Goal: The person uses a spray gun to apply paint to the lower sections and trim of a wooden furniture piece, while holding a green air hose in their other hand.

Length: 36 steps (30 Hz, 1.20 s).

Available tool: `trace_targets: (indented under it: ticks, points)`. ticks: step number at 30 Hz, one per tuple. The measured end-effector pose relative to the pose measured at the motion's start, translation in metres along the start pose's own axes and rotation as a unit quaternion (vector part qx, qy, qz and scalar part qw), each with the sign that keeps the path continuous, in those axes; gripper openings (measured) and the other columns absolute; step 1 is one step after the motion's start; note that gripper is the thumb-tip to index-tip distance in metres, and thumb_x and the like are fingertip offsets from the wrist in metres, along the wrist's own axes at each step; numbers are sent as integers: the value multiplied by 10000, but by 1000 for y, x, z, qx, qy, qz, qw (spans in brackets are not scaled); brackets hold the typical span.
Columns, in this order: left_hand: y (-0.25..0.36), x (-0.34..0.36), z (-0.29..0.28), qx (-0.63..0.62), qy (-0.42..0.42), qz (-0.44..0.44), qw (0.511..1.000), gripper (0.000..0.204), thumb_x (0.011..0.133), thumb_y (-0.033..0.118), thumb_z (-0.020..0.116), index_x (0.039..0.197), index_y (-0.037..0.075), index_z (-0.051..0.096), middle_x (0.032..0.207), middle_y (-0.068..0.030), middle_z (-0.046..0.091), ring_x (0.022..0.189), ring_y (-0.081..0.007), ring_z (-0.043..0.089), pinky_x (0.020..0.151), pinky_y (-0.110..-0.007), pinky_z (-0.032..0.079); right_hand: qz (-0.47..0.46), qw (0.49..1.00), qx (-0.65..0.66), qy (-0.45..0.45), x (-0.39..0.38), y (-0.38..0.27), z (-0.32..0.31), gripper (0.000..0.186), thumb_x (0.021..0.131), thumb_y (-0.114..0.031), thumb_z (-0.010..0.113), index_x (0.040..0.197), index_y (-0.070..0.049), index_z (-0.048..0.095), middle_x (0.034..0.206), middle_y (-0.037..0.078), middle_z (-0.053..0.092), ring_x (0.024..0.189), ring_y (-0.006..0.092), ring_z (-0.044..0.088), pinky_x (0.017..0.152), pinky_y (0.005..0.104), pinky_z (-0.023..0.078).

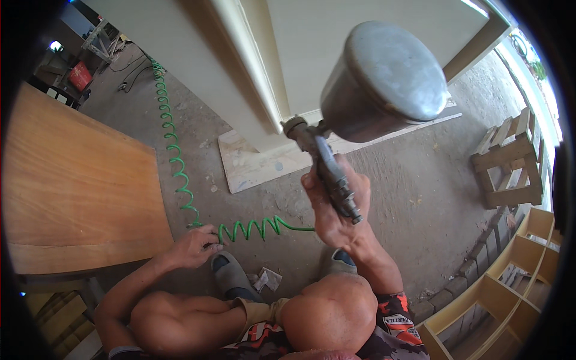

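Observation:
My right hand (337,204) is wrapped round the handle of a metal spray gun (324,157), held up in front of me. On top of the gun sits a large grey metal paint cup (384,78) with a lid. The nozzle points at the edge of a pale cabinet panel (246,78). Lower left, my left hand (197,245) is closed round a coiled green air hose (249,229). One stretch of the hose runs right and disappears behind my right wrist; the other runs away to the far left.
The cabinet stands on a paint-marked board (264,168) on the concrete floor. A brown wooden panel (84,186) is close on my left. A wooden crate (510,159) and compartmented wooden frame (498,294) stand right. Crumpled paper (266,279) lies between my feet; a red bucket (80,76) is far left.

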<state>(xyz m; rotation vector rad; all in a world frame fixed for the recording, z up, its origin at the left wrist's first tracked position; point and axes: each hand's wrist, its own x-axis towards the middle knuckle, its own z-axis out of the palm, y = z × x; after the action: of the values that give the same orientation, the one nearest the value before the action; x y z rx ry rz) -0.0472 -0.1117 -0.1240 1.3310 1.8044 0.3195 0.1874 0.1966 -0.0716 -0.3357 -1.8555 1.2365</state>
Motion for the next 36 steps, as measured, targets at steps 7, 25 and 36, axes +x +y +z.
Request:
trace_targets:
  ticks: [7,25,36]
  points:
    - [-2,-4,-1,-15,-5,-6,1000,239,1060,173,685,1228,48,800,1191,-198,693,1138,-386,678,1004,-482,532,24,997,37,-59,-7,-15,36,221,959,-20,810,992,-25,591,618,120,584,501,297,617,494,418,472]
    - [-13,-15,9,-36,13,-9,999,249,1061,178,686,1243,45,793,1235,-182,706,1180,-366,680,1034,-467,540,10,994,33,-105,-17,-9,48,267,935,-17,804,1038,-14,558,725,195,656,623,411,699,569,472,529]
    - [0,5,9,-20,-1,16,1000,249,1050,180,694,1225,39,803,1241,-187,717,1172,-383,683,1018,-458,549,42,999,-5,17,-4,7,-16,201,998,-72,793,965,-30,599,593,94,554,478,233,553,507,376,456]
